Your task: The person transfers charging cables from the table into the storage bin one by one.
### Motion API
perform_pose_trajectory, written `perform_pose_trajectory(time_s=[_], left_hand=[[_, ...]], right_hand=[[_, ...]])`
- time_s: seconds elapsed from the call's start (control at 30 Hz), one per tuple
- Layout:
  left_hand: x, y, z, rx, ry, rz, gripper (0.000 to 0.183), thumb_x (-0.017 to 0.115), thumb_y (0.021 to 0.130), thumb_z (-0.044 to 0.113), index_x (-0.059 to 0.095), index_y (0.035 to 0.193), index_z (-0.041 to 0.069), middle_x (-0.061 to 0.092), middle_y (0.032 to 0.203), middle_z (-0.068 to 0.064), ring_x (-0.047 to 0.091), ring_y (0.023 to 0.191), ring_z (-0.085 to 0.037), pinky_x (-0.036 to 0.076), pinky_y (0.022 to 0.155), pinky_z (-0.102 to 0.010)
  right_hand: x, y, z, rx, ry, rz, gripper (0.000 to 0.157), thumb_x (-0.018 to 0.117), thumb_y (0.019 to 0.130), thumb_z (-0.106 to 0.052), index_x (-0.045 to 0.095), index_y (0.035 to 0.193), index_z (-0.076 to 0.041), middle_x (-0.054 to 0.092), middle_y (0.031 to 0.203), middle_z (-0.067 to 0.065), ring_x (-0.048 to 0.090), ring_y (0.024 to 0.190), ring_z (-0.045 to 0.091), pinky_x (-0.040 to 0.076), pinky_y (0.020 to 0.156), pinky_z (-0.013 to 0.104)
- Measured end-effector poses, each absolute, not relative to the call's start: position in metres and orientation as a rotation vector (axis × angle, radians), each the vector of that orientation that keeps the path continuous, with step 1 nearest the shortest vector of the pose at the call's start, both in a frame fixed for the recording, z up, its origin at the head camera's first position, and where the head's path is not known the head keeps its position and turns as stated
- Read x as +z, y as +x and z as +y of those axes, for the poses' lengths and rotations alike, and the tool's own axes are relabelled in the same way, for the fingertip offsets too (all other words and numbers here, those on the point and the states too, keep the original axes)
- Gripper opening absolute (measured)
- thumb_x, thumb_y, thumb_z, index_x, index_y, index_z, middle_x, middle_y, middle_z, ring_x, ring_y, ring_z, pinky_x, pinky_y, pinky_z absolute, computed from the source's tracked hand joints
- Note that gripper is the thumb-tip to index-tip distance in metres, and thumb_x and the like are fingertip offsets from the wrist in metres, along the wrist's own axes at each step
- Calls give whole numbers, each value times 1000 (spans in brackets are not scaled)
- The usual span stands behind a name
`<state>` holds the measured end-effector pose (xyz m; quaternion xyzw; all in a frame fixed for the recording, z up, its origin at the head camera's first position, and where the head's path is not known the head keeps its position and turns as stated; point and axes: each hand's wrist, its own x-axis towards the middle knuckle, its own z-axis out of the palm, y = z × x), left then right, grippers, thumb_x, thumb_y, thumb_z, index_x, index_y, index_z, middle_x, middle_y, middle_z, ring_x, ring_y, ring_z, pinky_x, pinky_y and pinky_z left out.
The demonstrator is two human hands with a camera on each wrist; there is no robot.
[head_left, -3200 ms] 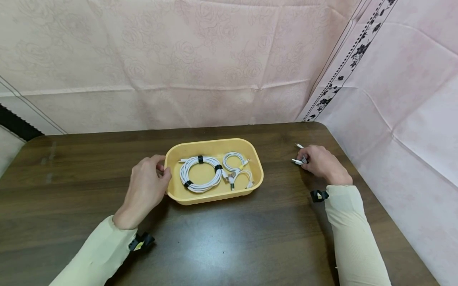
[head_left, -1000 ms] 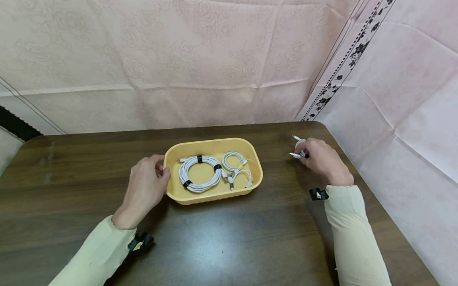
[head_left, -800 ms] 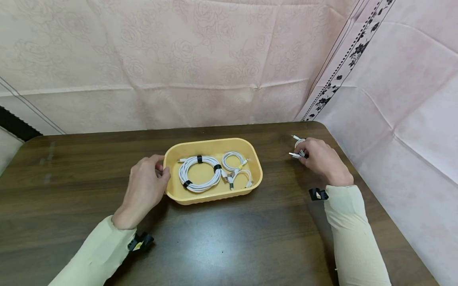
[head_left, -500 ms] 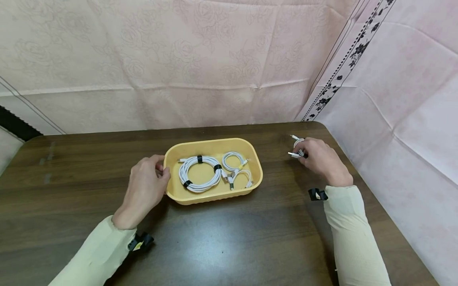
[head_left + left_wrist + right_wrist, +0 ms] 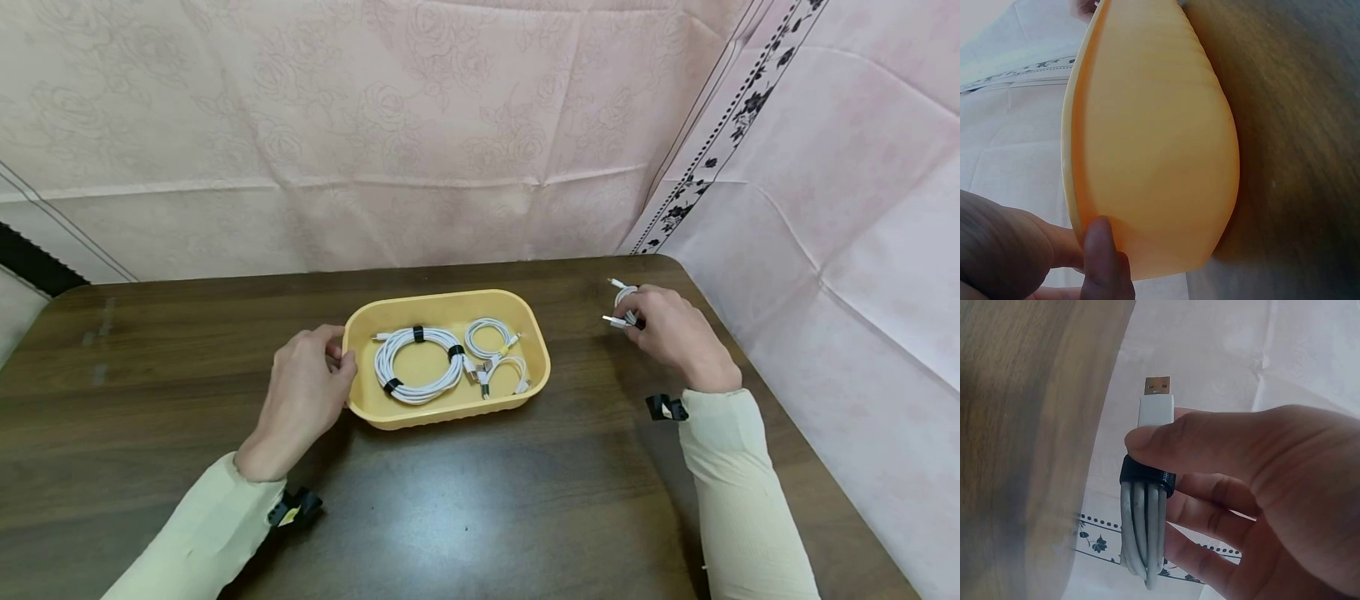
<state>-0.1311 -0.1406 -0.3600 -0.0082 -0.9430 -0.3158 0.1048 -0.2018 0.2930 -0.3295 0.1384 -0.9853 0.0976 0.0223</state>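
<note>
A yellow plastic basket (image 5: pixel 450 417) stands mid-table, and my left hand (image 5: pixel 309 387) pinches its left rim. The left wrist view shows the thumb (image 5: pixel 1101 256) against the outer wall of the basket (image 5: pixel 1154 137). Inside lie a large white cable coil (image 5: pixel 382 367) with black straps, a smaller coil (image 5: pixel 472 333) and a short white cable (image 5: pixel 519 367). At the right my right hand (image 5: pixel 678 337) pinches a bundled white USB cable (image 5: pixel 1141 519) just above the table. Its USB plug (image 5: pixel 1157 409) points up past the thumb in the right wrist view, above a black strap (image 5: pixel 1147 475).
The dark wooden table (image 5: pixel 450 517) has a rounded far right corner. Pale floral cloth (image 5: pixel 420 150) hangs behind it, and more cloth (image 5: pixel 847 250) hangs along the right side.
My right hand has shifted slightly away from me, lifting the bundled USB cable, whose ends now point a little farther left. My left hand and the basket have stayed nearly still.
</note>
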Motion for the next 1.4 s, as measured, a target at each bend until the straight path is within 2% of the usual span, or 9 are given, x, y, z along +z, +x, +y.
perform_pose_trajectory(time_s=[0.33, 0.77, 1.4], left_hand=[[-360, -131, -140, -925, -18, -2784, 34, 59, 95, 8, 64, 124, -9, 64, 94, -18, 59, 79, -29, 46, 61, -30], [-359, -132, -140, -949, -13, -2799, 35, 59, 95, 9, 63, 126, -9, 63, 96, -19, 60, 80, -29, 48, 62, -29], [-360, -133, -140, -954, -22, -2802, 36, 59, 96, 9, 62, 127, -9, 64, 96, -19, 60, 80, -29, 48, 60, -29]], right_hand=[[-328, -200, 290, 299, 443, -3036, 20, 70, 88, -3, 76, 105, -12, 69, 107, 11, 63, 88, 30, 51, 73, 51], [-325, -198, 287, 284, 454, -3036, 26, 68, 88, 0, 76, 111, -9, 70, 117, 11, 66, 98, 33, 53, 79, 53], [-319, -195, 284, 290, 455, -3048, 27, 67, 91, -1, 76, 115, -9, 67, 126, 12, 65, 104, 35, 52, 82, 53]])
